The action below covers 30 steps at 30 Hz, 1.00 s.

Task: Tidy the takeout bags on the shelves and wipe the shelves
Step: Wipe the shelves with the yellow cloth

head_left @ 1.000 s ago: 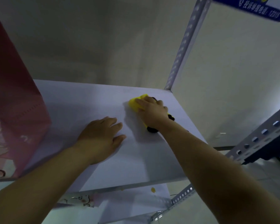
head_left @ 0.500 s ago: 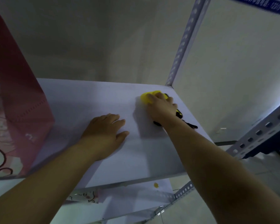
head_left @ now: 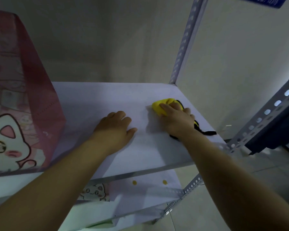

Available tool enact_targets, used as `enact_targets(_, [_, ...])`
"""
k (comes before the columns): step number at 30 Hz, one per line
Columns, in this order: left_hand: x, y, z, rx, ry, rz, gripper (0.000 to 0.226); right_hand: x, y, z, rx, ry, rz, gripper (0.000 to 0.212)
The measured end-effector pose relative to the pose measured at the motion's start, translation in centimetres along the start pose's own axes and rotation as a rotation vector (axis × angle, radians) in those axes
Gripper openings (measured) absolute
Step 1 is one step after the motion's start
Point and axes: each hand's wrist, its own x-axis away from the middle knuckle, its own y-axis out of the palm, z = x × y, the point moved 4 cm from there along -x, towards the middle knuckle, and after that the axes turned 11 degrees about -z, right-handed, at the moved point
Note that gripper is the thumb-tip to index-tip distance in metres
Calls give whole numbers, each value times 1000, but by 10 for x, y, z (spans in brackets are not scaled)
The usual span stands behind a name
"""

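A pink takeout bag (head_left: pixel 23 97) stands upright at the left of the white shelf (head_left: pixel 90 100). Your left grip (head_left: pixel 114 129) lies flat on the shelf, fingers straight, holding nothing. Just beyond it, your right grip (head_left: pixel 177 120) curls over the bunched yellow cloth (head_left: pixel 163 105). The cloth's long axis runs diagonally, yellow end toward the back and black strap (head_left: pixel 207 132) trailing near-right.

— What is on the upper shelf (head_left: pixel 98 100)?
— At the left edge of the frame a pink bag (head_left: pixel 23 97) with a cat print stands on it. Right of centre lies a bunched yellow cloth (head_left: pixel 163 103), its black strap (head_left: pixel 208 132) trailing toward the shelf's right edge.
— Anything between them?
— A left hand (head_left: pixel 114 129), resting flat on the white surface.
— And below?
— The lower shelf (head_left: pixel 148 194), bottom centre, carries a cat-print bag (head_left: pixel 95 192) and two yellow spots (head_left: pixel 134 182).
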Motion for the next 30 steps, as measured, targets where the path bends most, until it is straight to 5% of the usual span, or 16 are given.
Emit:
enact_targets(5, [29,-9,5,-13,40,2,36,47,7,4,-72,-267,-58,44])
enact_targets(11, [73,-4,5,0,121,47,32,60,8,32,2,107,-77,60])
enact_targets(21, [126,1,-2,23,191,180,24,129,21,-49,-3,-126,73,55])
enact_targets(30, [164,7,-13,49,161,175,27,160,22,-74,-36,146,207,45])
